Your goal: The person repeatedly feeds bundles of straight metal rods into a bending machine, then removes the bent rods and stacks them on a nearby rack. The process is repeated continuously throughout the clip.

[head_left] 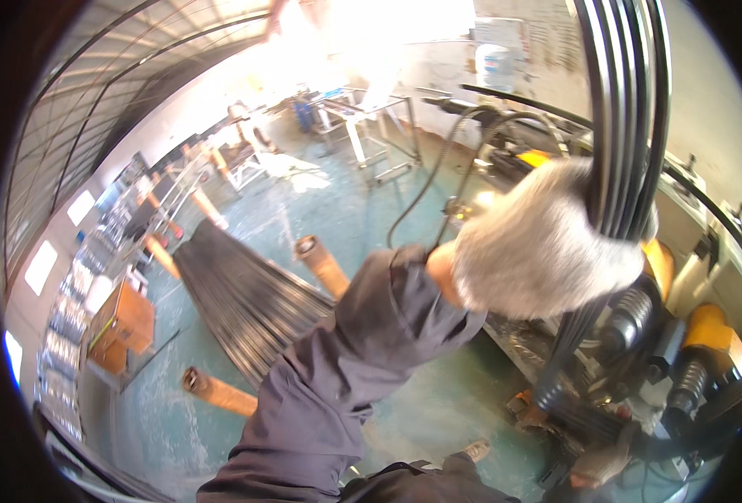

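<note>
Our left hand (547, 243) grips the black rods (620, 151) at right, apparently steadying them; our right hand (603, 464)'s hold we cannot tell; the next move likely calls for coordinated support.

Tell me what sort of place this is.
Probably an industrial workshop: the bundled black strips, the machinery with yellow parts and the high ribbed roof all suggest it.

- Rods (625, 126): tops cut off by upper edge, lower stretch blurred.
- Left hand (551, 243): fingers mostly hidden behind the rods.
- Right hand (601, 464), lower right: blurred, grip unclear.
- Wall marks (553, 46), upper right: too small to read.
</note>
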`<action>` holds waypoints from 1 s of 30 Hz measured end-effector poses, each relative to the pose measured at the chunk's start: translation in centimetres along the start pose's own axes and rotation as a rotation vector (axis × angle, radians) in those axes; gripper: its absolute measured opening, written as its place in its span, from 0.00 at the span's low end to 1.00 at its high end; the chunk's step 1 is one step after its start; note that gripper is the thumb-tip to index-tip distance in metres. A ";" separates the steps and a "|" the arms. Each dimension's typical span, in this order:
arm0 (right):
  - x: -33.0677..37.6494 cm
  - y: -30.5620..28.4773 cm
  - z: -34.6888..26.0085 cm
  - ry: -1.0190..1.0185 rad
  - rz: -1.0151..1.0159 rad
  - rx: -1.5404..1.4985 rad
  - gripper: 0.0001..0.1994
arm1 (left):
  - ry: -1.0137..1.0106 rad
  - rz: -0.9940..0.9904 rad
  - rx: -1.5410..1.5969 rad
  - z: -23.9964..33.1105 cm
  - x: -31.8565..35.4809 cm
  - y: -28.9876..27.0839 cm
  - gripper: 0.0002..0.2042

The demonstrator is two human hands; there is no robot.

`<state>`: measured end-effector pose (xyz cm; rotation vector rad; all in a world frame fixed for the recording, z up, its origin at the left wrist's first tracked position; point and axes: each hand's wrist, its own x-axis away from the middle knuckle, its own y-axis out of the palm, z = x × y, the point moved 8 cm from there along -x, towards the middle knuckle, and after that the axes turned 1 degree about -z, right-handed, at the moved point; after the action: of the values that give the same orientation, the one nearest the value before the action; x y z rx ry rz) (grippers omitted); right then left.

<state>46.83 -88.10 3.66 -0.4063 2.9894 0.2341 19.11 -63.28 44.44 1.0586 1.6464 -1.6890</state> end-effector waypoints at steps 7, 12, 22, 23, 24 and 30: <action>15.7 5.3 -4.1 0.050 -0.255 -0.124 0.13 | -0.978 0.617 0.705 11.6 23.5 -17.5 0.09; 26.4 14.2 -9.1 0.091 -0.599 -0.249 0.14 | -1.095 0.947 0.398 24.9 34.8 -28.8 0.11; 49.1 30.0 -16.7 0.100 -1.287 -0.482 0.05 | -1.117 1.560 -0.418 57.2 46.6 -41.4 0.08; 51.5 30.0 -18.7 -0.214 -1.208 -0.357 0.05 | -1.076 1.626 -0.460 60.5 47.4 -42.4 0.08; 54.9 31.2 -18.9 -0.148 -1.274 -0.280 0.10 | -1.005 1.692 -0.462 63.2 47.9 -43.4 0.08; 77.4 30.3 -29.8 0.017 -1.644 -0.527 0.08 | -0.789 1.784 -0.594 80.9 51.3 -51.3 0.09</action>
<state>-38.29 -83.99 26.60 -2.4741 1.5988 0.7177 -63.76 -130.86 25.32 0.7987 0.1905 -0.2106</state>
